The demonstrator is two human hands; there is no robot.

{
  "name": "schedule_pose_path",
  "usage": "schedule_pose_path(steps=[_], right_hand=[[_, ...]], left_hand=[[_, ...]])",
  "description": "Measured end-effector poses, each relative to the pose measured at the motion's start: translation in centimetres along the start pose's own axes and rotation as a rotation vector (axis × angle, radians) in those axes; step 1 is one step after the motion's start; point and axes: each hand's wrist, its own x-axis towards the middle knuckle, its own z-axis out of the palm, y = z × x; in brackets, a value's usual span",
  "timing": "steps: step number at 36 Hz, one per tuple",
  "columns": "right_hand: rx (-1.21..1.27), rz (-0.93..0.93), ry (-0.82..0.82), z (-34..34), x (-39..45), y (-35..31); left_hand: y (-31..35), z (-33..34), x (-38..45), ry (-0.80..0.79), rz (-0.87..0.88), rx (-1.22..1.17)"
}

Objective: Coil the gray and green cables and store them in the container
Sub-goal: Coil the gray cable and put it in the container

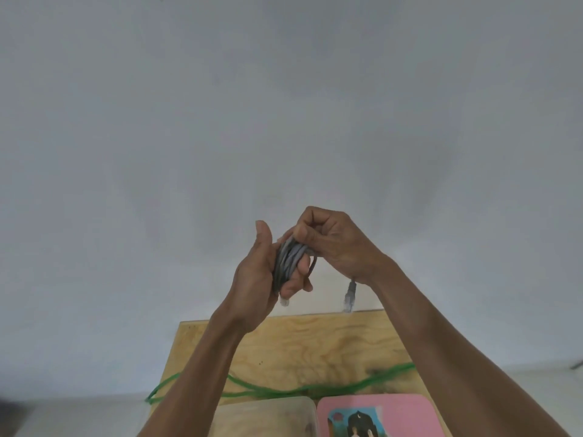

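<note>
Raised above the desk (315, 342), the left hand (262, 279) grips a coiled gray cable (288, 260) while the right hand (331, 244) pinches its upper loops. The green cable (284, 387) lies uncoiled across the desk, beyond a clear container (265, 414) and pink lid (394, 405).

Grainy plywood table (315, 342), matt gray cable (288, 260), translucent plastic container (268, 414), glossy pink lid (397, 408).

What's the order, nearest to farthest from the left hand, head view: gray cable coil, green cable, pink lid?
1. gray cable coil: gripped in the left hand, raised above the table.
2. green cable: uncoiled across the wooden table, below the hands.
3. pink lid: bottom right, past the green cable.
</note>
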Motion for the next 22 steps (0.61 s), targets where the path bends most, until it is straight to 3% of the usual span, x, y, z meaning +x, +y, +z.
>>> schedule_pose_path(steps=[3,8,22], right_hand=[[0.076,0.005,-0.01,0.8,-0.2,0.1],[0.061,-0.038,0.118,1.9,-0.2,0.3],[-0.13,-0.089,0.293,2.6,0.2,0.4]], left_hand=[[0.2,0.2,-0.2,0.077,0.013,0.037],[0.3,0.5,0.3,0.323,0.086,0.169],[-0.2,2.5,1.7,0.751,0.253,0.074]])
